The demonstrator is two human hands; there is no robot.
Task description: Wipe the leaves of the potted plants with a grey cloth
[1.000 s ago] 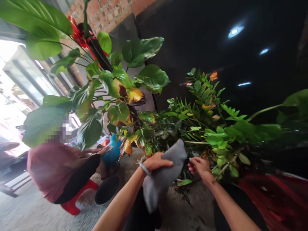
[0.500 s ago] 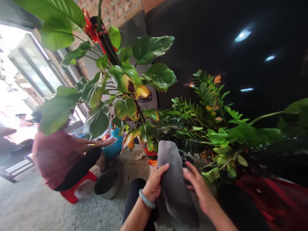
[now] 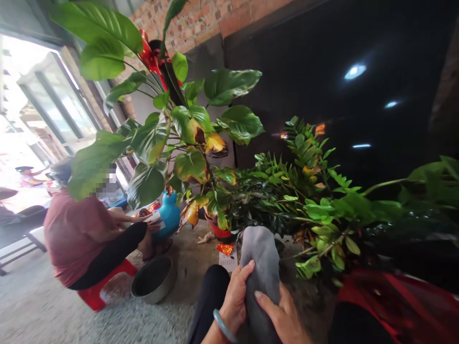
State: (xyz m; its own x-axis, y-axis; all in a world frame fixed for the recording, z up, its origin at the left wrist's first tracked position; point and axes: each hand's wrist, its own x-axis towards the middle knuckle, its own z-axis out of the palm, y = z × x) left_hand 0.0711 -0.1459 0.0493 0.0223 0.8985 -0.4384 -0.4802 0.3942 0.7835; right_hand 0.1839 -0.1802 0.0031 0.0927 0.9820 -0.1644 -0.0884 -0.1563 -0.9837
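A long grey piece with a rounded top end (image 3: 261, 258), soft and cloth-like, stands tilted up between my two hands; its exact kind I cannot make out. My left hand (image 3: 236, 289) wraps its left edge, thumb laid on the front face, with a pale bangle (image 3: 223, 325) round the wrist. On the other side, my right hand (image 3: 279, 310) grips the lower right edge, thumb across the front and fingers behind. The lower end of the piece runs out of the picture.
Large potted plants (image 3: 191, 165) spread ahead, with low foliage (image 3: 322, 210) at the right. A grey basin (image 3: 154, 279) stands on the floor at the left, near a person on a red stool (image 3: 103, 286). A blue gourd-shaped vase (image 3: 168, 215) and red transparent material (image 3: 390, 303) flank me.
My right hand, loose beside the grey piece before, has closed on its right edge. The piece now sits lower and more upright in view. The view has shifted slightly.
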